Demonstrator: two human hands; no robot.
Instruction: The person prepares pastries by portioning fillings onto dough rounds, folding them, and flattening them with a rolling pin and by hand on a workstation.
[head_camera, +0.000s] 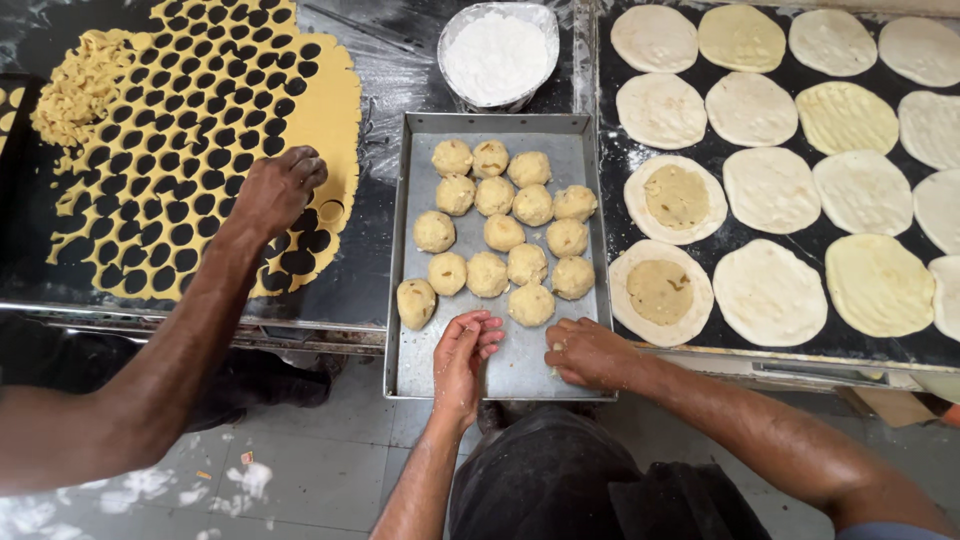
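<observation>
The left hand (465, 352) rests at the near end of the metal tray (410, 370), palm turned inward, its fingers (487, 338) loosely curled and close together, holding nothing that shows. The right hand (588, 352) lies just beside it on the tray floor, knuckles up, its fingers bent under against the metal; whether they pinch a bit of filling there cannot be told. Both hands sit just below the nearest dough ball (531, 304), close to it but not touching.

That ball belongs to a cluster of pale yellow dough balls (502, 232) filling the middle and far part of the tray, in rough rows, many touching their neighbours. The tray lies on the dark counter (385, 230), its near edge jutting past the counter's rim.

Beyond the tray stands a bowl of white flour (497, 55). To the right, flat dough rounds (770, 292) lie in rows on a black surface; two of them near the tray carry a flattened patty of filling (660, 291).

To the left, another person's hand (278, 190) presses on a rolled yellow dough sheet (335, 110) punched full of round holes, with scraps heaped at its far left corner.
</observation>
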